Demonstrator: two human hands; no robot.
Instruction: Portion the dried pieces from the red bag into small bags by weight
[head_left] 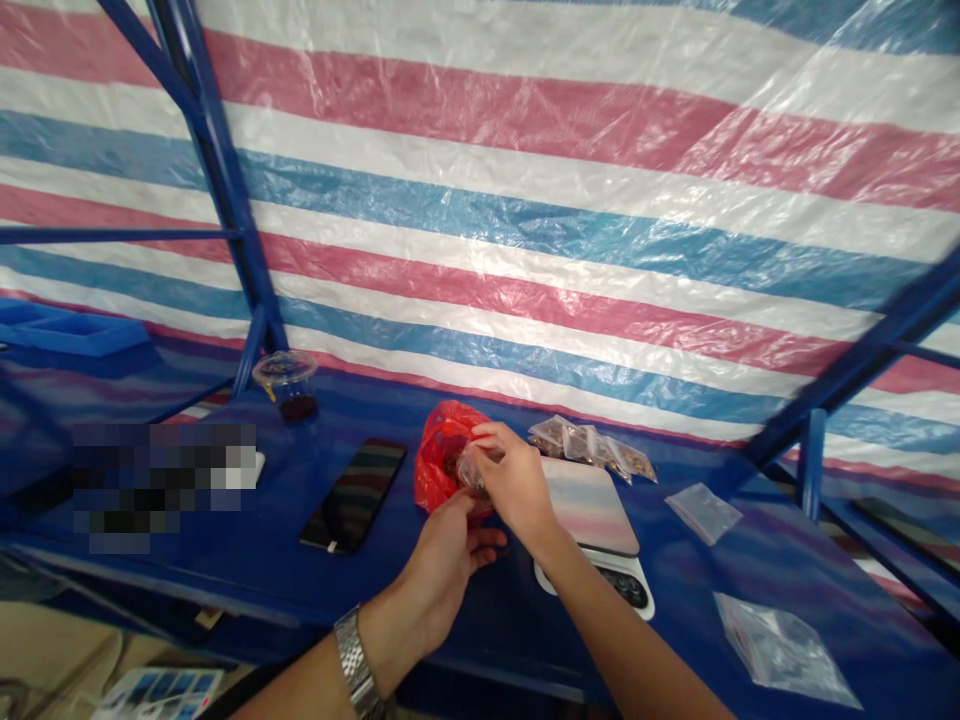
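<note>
A red plastic bag (pixel 439 455) stands with its mouth open on the blue table, with dark brown bits inside. At its mouth is a small clear zip bag (pixel 471 468), largely hidden by my hands. My right hand (pixel 517 480) pinches this clear bag from above and the right. My left hand (pixel 442 555), below a silver wristwatch, has its thumb and index finger closed at the bag's lower edge, the other fingers loosely curled. Just right of my hands sits a white kitchen scale (pixel 592 510), its plate bare.
Several filled zip bags (pixel 592 447) lie behind the scale. Flat clear bags (pixel 703 512) lie to the right. A black phone (pixel 354 495) and a lidded plastic cup (pixel 289 385) with dark contents are left. Blue trays (pixel 71 328) sit far left; a striped tarpaulin (pixel 525 200) hangs behind.
</note>
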